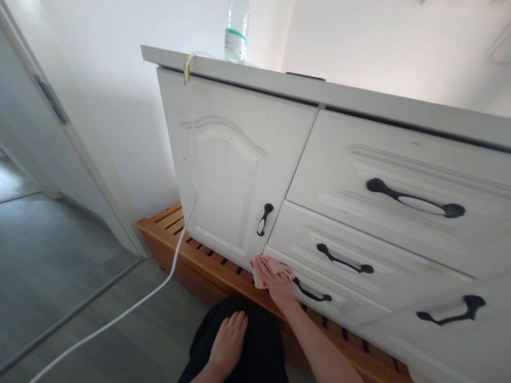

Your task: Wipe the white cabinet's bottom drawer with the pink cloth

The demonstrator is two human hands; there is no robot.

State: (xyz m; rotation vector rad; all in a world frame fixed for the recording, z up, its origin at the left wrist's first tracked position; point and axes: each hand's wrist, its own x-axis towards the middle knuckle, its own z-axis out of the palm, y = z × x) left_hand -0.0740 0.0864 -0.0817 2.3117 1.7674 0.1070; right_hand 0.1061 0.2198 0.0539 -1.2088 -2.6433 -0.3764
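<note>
Against drawer (319, 290), right hand (275, 282) flat.

Soft pink cloth (266, 268). Smooth white painted cupboard door (223, 170), a bit shiny. Black metal handles (415, 198). Slatted brown wood base (191, 255). Clear plastic bottle (236, 32).
</note>
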